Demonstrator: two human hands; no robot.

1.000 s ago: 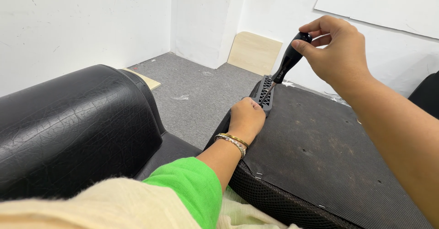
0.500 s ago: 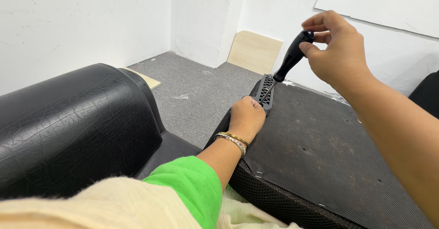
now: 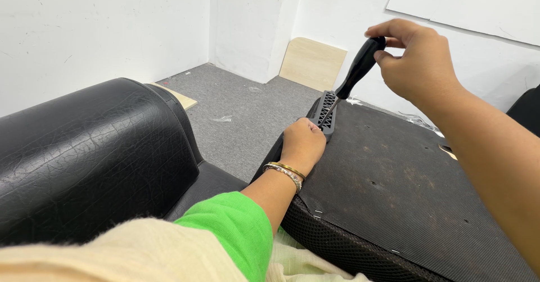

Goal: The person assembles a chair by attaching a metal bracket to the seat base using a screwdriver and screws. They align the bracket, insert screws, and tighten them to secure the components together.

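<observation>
A black-handled screwdriver (image 3: pixel 353 74) was gripped at its top by the right hand (image 3: pixel 419 62), its tip set into a black plastic bracket (image 3: pixel 326 110) steadied by the closed left hand (image 3: pixel 302 144) on the sofa's mesh underside (image 3: pixel 405 186).

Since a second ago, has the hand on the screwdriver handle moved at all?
Barely. The right hand on the screwdriver handle sits in almost the same spot against the wooden board by the wall.

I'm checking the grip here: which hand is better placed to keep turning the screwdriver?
Right hand: it grips the screwdriver handle's top. Left hand rests by the black bracket, likely steadying it.
</observation>
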